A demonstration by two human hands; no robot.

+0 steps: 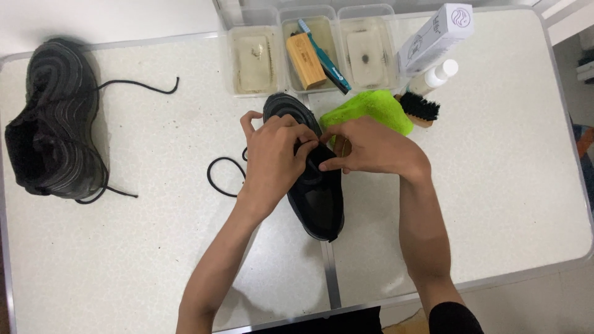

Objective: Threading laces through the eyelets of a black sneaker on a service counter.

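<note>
A black sneaker point(318, 201) lies in the middle of the white table point(495, 185), toe pointing away from me. My left hand point(272, 158) rests over its lacing area with fingers pinched at the black shoelace point(221, 176), which loops out to the left on the table. My right hand point(371, 148) meets it from the right, fingertips pinching at the same spot on the shoe's top. Both hands cover most of the upper. A second black sneaker point(55, 124) lies at the far left with its own lace trailing.
Three clear trays point(253, 59) stand at the table's far edge; the middle one holds a wooden block and a teal-handled brush point(328, 62). A green cloth point(371, 108), a black-bristled brush point(419, 106), a white bottle point(438, 75) and a white box point(436, 37) lie to the right.
</note>
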